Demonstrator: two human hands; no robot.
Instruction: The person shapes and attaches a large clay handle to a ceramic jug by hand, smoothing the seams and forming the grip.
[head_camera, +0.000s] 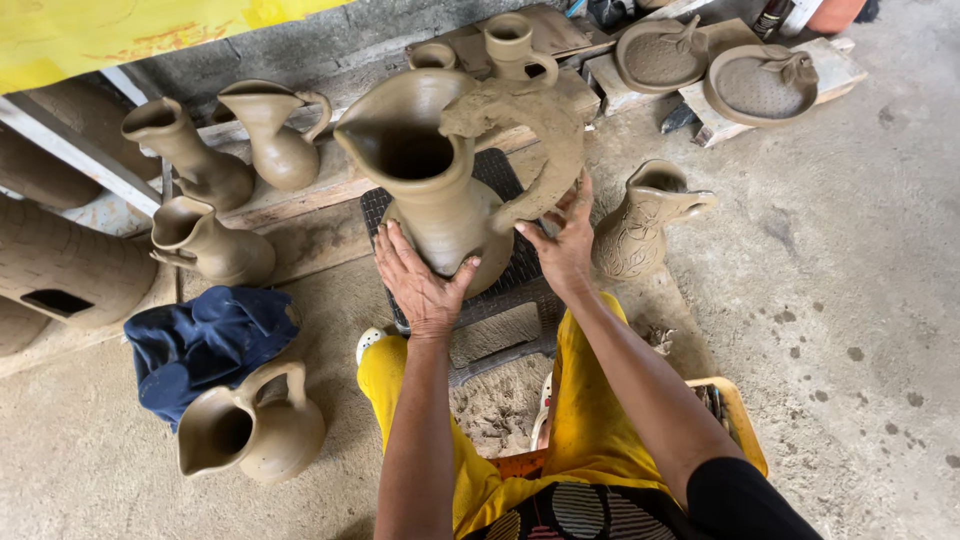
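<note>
Concrete floor crowded with drying jugs, and my left hand (420, 280) lies spread on the big pitcher (440, 190), handle on, right hand (565, 240) spread, pressing its base.

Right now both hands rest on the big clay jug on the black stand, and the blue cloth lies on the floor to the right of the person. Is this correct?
Not quite. In the head view the blue cloth lies to the person's left, not the right. The rest holds: the left hand and right hand rest on the big clay jug on the black stand.
</note>
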